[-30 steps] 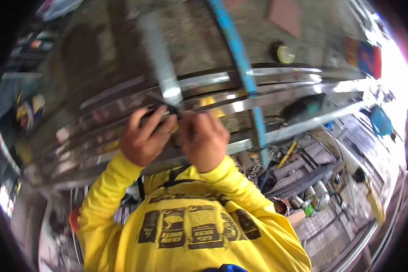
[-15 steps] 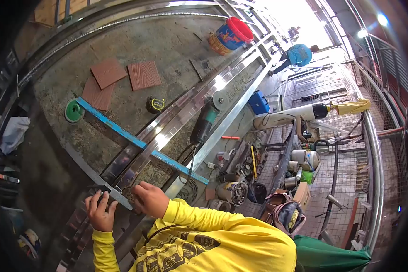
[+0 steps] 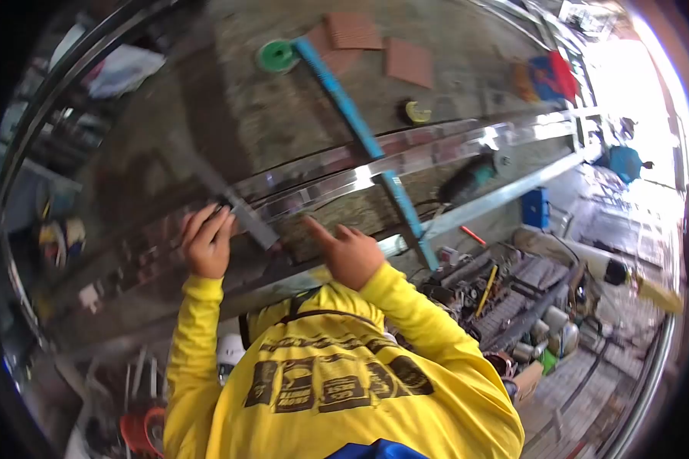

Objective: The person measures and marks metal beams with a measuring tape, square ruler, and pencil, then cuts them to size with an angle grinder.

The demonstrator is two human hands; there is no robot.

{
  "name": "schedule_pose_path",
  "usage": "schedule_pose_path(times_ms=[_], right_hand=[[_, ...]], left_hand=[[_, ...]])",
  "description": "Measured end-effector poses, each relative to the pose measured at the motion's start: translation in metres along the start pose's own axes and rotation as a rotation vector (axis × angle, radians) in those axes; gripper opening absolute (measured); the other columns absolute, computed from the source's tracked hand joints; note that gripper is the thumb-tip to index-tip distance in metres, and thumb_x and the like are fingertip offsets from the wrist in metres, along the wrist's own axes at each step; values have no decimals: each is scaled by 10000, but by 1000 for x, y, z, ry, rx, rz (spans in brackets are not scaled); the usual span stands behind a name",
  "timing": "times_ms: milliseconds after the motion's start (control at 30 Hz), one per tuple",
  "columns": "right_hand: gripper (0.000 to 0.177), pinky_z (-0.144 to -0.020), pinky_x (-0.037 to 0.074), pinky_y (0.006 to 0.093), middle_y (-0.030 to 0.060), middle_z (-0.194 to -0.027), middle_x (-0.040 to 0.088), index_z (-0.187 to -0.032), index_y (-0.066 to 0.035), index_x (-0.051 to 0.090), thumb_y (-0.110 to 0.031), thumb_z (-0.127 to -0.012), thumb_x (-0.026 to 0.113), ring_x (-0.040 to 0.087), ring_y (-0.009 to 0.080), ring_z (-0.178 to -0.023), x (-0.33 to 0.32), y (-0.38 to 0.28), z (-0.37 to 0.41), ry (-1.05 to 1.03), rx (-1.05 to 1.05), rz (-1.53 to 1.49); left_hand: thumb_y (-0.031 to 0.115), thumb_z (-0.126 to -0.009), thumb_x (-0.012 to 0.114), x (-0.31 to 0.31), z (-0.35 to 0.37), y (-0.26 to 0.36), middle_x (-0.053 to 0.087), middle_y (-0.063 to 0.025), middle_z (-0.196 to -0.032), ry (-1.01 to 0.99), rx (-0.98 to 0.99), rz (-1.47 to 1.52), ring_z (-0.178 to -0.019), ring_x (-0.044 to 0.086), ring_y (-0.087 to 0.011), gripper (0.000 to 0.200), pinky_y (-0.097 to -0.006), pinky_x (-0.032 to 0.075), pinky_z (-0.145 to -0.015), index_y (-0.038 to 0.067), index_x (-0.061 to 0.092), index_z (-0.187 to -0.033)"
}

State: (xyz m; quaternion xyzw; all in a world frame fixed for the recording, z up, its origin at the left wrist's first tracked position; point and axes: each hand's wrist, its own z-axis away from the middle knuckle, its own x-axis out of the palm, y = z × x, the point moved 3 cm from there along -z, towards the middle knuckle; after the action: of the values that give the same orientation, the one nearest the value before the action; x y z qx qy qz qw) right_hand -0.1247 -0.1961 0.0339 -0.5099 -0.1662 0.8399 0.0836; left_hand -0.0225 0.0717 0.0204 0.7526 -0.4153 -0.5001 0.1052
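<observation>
My left hand [image 3: 208, 241] is closed around a small dark object, hard to make out, beside the end of a flat grey bar [image 3: 249, 218]. To its right, my right hand [image 3: 348, 251] has its index finger stretched out over the work surface and holds nothing visible. Shiny metal tubes [image 3: 321, 193] lie just beyond both hands. A long blue level-like bar [image 3: 360, 138] crosses them. An angle grinder [image 3: 467, 177] rests on the tubes at the right.
Reddish-brown boards [image 3: 409, 63], a green disc [image 3: 276, 56] and a yellow tape measure [image 3: 417, 112] lie on the far surface. A red-and-blue bucket [image 3: 553, 76] stands at the back. Tools and cans crowd the lower right. Another person [image 3: 625, 163] is far right.
The view has turned, so the scene appears rotated. My right hand has moved away from the grey bar's end, and its index finger is now extended. My left hand stays near the bar.
</observation>
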Motion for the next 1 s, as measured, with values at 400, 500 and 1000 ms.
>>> schedule_pose_path(times_ms=[400,500,1000], right_hand=[[232,-661,568,354,117,-828,655,-978,1,687,-186,-884,587,653,258,-689,41,44,11,-120,231,-1264],[240,-622,513,284,46,-785,592,-925,-18,640,-220,-956,513,591,137,-676,39,35,-4,-277,353,-1749],[886,-588,572,472,94,-964,751,-1647,-285,346,-177,-843,700,705,327,-693,-32,41,-38,128,-205,136]], left_hand=[[58,-797,881,3,10,8,747,-89,-1136,2,-1,-26,-948,655,-304,283,-408,553,-815,103,813,-1068],[89,-752,904,4,15,40,738,-80,-1151,-109,124,4,-939,636,-296,307,-407,537,-825,133,815,-1042],[55,-800,884,-14,28,51,740,-90,-1181,31,65,-15,-960,639,-308,314,-400,544,-837,126,810,-1097]])
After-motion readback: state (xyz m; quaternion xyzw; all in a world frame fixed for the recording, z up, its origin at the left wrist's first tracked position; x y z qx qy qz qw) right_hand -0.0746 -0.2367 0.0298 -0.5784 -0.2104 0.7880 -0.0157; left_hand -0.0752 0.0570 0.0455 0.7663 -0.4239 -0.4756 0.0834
